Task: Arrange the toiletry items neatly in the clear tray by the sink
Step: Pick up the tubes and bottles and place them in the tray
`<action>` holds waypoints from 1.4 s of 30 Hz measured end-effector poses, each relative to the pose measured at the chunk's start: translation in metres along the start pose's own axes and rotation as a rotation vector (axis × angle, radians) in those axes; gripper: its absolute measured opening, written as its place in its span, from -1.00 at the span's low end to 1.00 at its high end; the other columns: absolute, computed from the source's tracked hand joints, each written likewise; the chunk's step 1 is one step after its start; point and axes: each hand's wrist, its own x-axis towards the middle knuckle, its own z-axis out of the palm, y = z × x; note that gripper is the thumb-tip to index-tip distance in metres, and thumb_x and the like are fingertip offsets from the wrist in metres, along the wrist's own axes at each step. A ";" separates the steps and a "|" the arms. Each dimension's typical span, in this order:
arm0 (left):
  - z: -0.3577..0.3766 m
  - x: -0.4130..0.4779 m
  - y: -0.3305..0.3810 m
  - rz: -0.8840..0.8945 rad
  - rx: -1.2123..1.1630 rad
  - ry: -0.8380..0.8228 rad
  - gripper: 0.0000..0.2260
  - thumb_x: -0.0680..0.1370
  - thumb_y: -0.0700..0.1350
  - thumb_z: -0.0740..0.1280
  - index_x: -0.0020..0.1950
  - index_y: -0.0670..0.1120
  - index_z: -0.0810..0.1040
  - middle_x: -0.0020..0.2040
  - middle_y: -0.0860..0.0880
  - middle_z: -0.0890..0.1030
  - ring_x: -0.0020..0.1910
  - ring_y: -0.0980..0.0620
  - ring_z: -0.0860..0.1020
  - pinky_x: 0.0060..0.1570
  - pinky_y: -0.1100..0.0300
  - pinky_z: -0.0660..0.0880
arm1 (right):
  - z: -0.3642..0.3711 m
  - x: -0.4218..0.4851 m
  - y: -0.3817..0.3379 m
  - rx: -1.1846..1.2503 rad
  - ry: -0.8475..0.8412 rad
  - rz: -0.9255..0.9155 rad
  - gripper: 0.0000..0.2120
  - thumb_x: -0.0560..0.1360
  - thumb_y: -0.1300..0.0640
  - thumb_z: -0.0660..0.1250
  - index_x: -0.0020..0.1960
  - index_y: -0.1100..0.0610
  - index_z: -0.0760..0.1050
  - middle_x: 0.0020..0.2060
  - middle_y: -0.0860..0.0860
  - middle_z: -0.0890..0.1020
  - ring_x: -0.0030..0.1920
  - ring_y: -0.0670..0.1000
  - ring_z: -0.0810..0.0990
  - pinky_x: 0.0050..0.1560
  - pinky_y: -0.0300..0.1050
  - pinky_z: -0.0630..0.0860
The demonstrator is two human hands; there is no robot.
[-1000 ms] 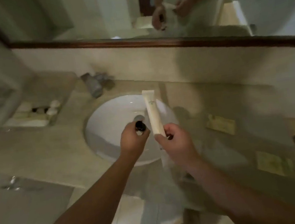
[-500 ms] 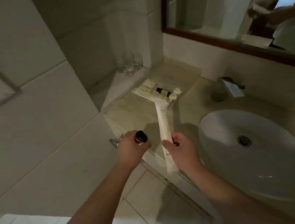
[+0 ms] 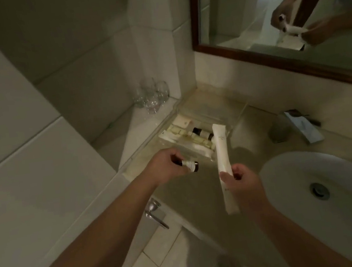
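The clear tray (image 3: 213, 108) sits on the counter in the corner left of the sink. It holds several small bottles (image 3: 199, 132) and white packets (image 3: 182, 121) along its near side. My left hand (image 3: 167, 165) is shut on a small dark bottle (image 3: 189, 165) with a white label, held on its side just in front of the tray. My right hand (image 3: 242, 184) grips a long white tube (image 3: 222, 156) near its lower half. The tube points up and its top end overlaps the tray's right part.
A white round sink (image 3: 338, 201) with a drain lies at the right, a chrome tap (image 3: 301, 128) behind it. Clear glasses (image 3: 153, 94) stand on a ledge left of the tray. A wood-framed mirror (image 3: 285, 66) hangs above. A metal handle (image 3: 156, 214) juts out below the counter.
The view has swung left from the sink to the tray corner. Both hands have moved closer to the tray. The small bottle in my left hand has tipped from upright onto its side.
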 end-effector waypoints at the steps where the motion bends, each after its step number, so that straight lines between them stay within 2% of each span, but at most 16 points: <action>1: -0.007 0.014 0.003 0.019 0.019 -0.010 -0.78 0.32 -0.19 0.53 -0.09 -0.11 0.60 -0.27 0.06 0.54 -0.32 0.10 0.50 -0.23 0.16 0.48 | 0.001 0.009 -0.003 -0.001 -0.015 0.003 -0.93 0.50 0.08 0.39 -0.13 -0.03 0.51 -0.23 -0.01 0.61 -0.25 -0.01 0.60 -0.32 -0.17 0.50; 3: -0.019 0.041 0.007 0.062 0.051 0.004 -0.76 0.32 -0.25 0.53 -0.05 -0.16 0.61 -0.28 0.08 0.52 -0.32 0.13 0.49 -0.22 0.21 0.47 | 0.003 0.027 -0.009 -0.033 -0.044 0.025 -0.92 0.52 0.04 0.37 -0.12 -0.08 0.48 -0.21 -0.06 0.61 -0.23 -0.06 0.59 -0.32 -0.17 0.48; 5: -0.029 0.067 0.010 0.108 0.106 0.042 -0.77 0.32 -0.22 0.55 -0.07 -0.14 0.62 -0.24 0.08 0.53 -0.29 0.14 0.50 -0.24 0.36 0.44 | 0.002 0.041 -0.014 -0.076 -0.037 0.055 -0.92 0.52 0.00 0.37 -0.10 -0.12 0.46 -0.19 -0.13 0.60 -0.20 -0.09 0.59 -0.24 -0.12 0.49; 6: -0.034 0.081 0.010 0.136 0.153 0.063 -0.77 0.31 -0.19 0.56 -0.08 -0.10 0.63 -0.22 0.08 0.54 -0.26 0.11 0.52 -0.24 0.36 0.44 | 0.002 0.047 -0.015 -0.091 -0.024 0.060 -0.92 0.51 -0.01 0.37 -0.08 -0.12 0.47 -0.19 -0.15 0.60 -0.19 -0.09 0.59 -0.21 -0.10 0.50; 9: -0.047 0.125 0.005 0.190 0.320 0.090 -0.78 0.31 -0.05 0.55 -0.08 0.02 0.65 -0.23 0.12 0.53 -0.16 0.04 0.54 -0.13 0.16 0.47 | 0.000 0.065 -0.019 -0.120 -0.013 0.057 -0.91 0.52 0.03 0.37 -0.09 -0.10 0.46 -0.19 -0.14 0.60 -0.21 -0.10 0.58 -0.26 -0.15 0.47; 11: -0.052 0.155 0.003 0.223 0.427 0.112 -0.80 0.34 -0.01 0.51 -0.06 0.08 0.63 -0.20 0.11 0.57 -0.09 0.02 0.51 -0.09 0.12 0.44 | 0.000 0.082 -0.021 -0.166 -0.016 0.059 -0.90 0.53 0.04 0.37 -0.09 -0.12 0.45 -0.19 -0.16 0.59 -0.22 -0.13 0.57 -0.31 -0.21 0.43; 15: -0.052 0.210 -0.005 0.292 0.564 0.084 -0.76 0.39 -0.02 0.48 0.05 0.05 0.62 -0.09 -0.03 0.60 -0.04 -0.03 0.51 -0.02 0.08 0.46 | 0.005 0.109 -0.020 -0.244 0.019 0.114 -0.93 0.52 0.00 0.38 -0.03 -0.12 0.51 -0.22 -0.12 0.62 -0.23 -0.11 0.60 -0.29 -0.19 0.51; 18: -0.046 0.242 -0.015 0.345 0.565 0.000 -0.74 0.39 -0.01 0.49 0.06 0.03 0.61 -0.07 -0.04 0.62 -0.02 -0.04 0.52 -0.02 0.11 0.43 | 0.010 0.128 -0.025 -0.290 0.058 0.136 -0.91 0.51 0.01 0.39 0.01 -0.06 0.54 -0.25 -0.10 0.61 -0.27 -0.10 0.59 -0.34 -0.26 0.43; 22: -0.036 0.261 -0.034 0.380 0.459 -0.080 -0.73 0.33 -0.03 0.54 -0.01 0.05 0.63 -0.14 -0.01 0.62 -0.10 0.00 0.53 -0.04 0.12 0.48 | 0.020 0.147 -0.031 -0.305 0.071 0.165 -0.91 0.50 0.03 0.40 0.00 -0.06 0.53 -0.24 -0.09 0.60 -0.27 -0.11 0.59 -0.35 -0.29 0.42; 24: -0.032 0.265 -0.044 0.390 0.433 -0.076 -0.73 0.31 -0.02 0.54 -0.02 0.09 0.62 -0.15 0.03 0.61 -0.09 0.03 0.51 -0.01 0.08 0.48 | 0.026 0.152 -0.032 -0.280 0.065 0.180 -0.90 0.50 0.03 0.40 0.00 -0.08 0.52 -0.22 -0.10 0.60 -0.27 -0.12 0.59 -0.35 -0.30 0.44; 26: -0.030 0.270 -0.053 0.411 0.466 -0.067 -0.72 0.30 -0.01 0.54 -0.02 0.09 0.61 -0.12 0.05 0.60 -0.03 -0.03 0.50 0.06 0.04 0.44 | 0.032 0.157 -0.033 -0.277 0.062 0.185 -0.89 0.50 0.03 0.40 0.01 -0.07 0.53 -0.21 -0.09 0.61 -0.27 -0.12 0.60 -0.34 -0.27 0.48; 30: -0.025 0.276 -0.060 0.435 0.558 -0.038 -0.68 0.32 0.06 0.50 0.06 0.12 0.62 0.04 0.01 0.54 0.13 -0.09 0.41 0.18 0.04 0.24 | 0.040 0.161 -0.034 -0.249 0.047 0.202 -0.85 0.49 0.04 0.41 0.05 -0.05 0.54 -0.17 -0.07 0.61 -0.23 -0.08 0.62 -0.27 -0.19 0.57; 34: -0.023 0.275 -0.059 0.398 0.601 -0.058 -0.67 0.39 0.12 0.42 0.14 0.22 0.57 0.07 0.04 0.49 0.17 -0.04 0.34 0.17 0.01 0.17 | 0.039 0.163 -0.033 -0.297 0.027 0.202 -0.83 0.49 0.02 0.40 0.07 -0.04 0.53 -0.16 -0.11 0.60 -0.22 -0.11 0.60 -0.30 -0.29 0.48; 42: -0.024 0.272 -0.058 0.374 0.651 -0.086 -0.71 0.36 0.14 0.43 0.07 0.21 0.58 0.05 0.08 0.52 0.22 -0.05 0.34 0.09 0.00 0.14 | 0.031 0.165 -0.033 -0.363 0.007 0.185 -0.81 0.51 0.04 0.38 0.12 -0.04 0.52 -0.17 -0.16 0.58 -0.22 -0.14 0.59 -0.29 -0.33 0.45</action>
